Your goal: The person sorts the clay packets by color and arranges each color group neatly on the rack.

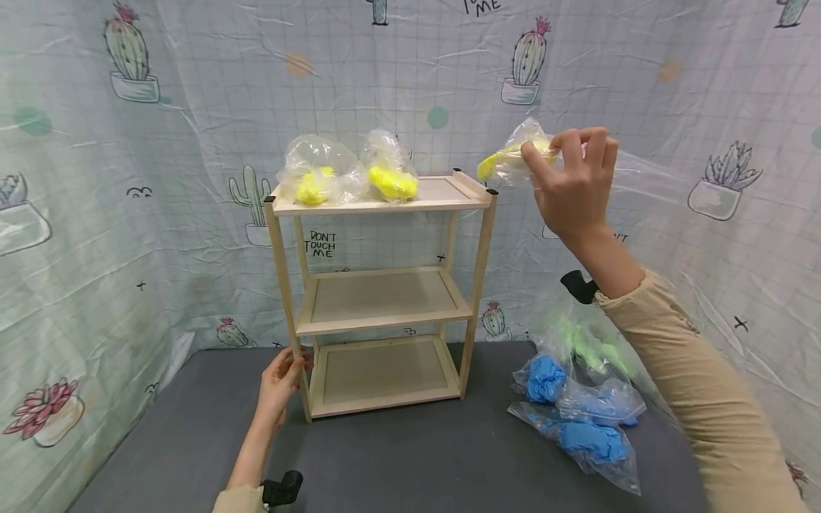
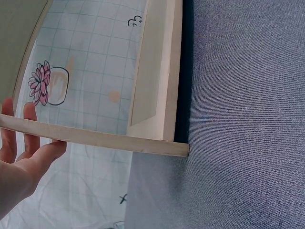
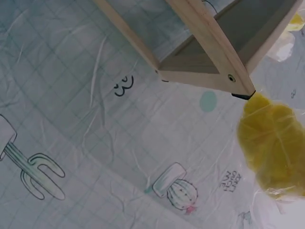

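A three-tier wooden shelf (image 1: 385, 324) stands in the middle of the head view. My left hand (image 1: 278, 388) holds its front left post (image 1: 286, 299) low down; the left wrist view has the thumb and fingers around that post (image 2: 105, 139). Raised beside the top right corner, my right hand (image 1: 577, 187) pinches a clear plastic bag with a crumpled yellow item (image 1: 497, 164) inside. That yellow bundle (image 3: 271, 143) overlaps the shelf's corner in the right wrist view. Two similar bags with yellow contents, one left (image 1: 313, 187) and one centre (image 1: 393, 183), sit on the top tier.
On the dark table (image 1: 410, 463), to the right, lie clear bags with blue items (image 1: 593, 440) and a bag with light green contents (image 1: 586, 342), partly hidden by the right sleeve. A cactus-print sheet (image 1: 436, 64) hangs behind and at both sides.
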Tool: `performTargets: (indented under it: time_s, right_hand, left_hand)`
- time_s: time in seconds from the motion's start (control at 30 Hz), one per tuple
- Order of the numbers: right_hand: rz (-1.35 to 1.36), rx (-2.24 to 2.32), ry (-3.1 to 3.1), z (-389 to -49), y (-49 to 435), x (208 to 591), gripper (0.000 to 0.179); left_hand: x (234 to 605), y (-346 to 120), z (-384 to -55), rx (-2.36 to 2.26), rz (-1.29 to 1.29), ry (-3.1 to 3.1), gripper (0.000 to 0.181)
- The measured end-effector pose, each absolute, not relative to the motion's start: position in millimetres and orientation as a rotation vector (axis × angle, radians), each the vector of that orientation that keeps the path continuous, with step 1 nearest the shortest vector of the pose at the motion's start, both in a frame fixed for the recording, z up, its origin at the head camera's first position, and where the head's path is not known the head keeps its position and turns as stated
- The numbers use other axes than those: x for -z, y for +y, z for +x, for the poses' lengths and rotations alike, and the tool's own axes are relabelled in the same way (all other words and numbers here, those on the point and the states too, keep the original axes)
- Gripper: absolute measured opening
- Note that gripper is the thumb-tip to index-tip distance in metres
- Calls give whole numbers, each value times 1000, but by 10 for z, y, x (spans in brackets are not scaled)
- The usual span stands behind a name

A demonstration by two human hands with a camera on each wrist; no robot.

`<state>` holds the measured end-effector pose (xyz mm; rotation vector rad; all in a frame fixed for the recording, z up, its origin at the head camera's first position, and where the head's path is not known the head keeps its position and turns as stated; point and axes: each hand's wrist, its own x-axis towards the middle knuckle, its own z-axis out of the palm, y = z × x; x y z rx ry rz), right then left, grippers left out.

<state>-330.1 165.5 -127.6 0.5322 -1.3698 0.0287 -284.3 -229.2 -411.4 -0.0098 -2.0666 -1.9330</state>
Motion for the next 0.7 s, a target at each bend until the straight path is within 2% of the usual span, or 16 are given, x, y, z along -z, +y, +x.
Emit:
performTargets:
  time_s: [0.33, 0.57, 0.7]
  right_hand:
    - [693, 87, -1365, -3431, 1436, 1365, 18]
    - [775, 291, -1501, -3367, 1426, 1401, 19]
    - [851, 375, -1674, -3287, 1467, 1405, 34]
  left_hand:
    - [4121, -2288, -2842, 1895, 15, -2087, 37]
    - [4138, -2296, -2860, 1894, -3, -2083, 39]
    - [4149, -2311, -2870, 1915, -9, -2066, 33]
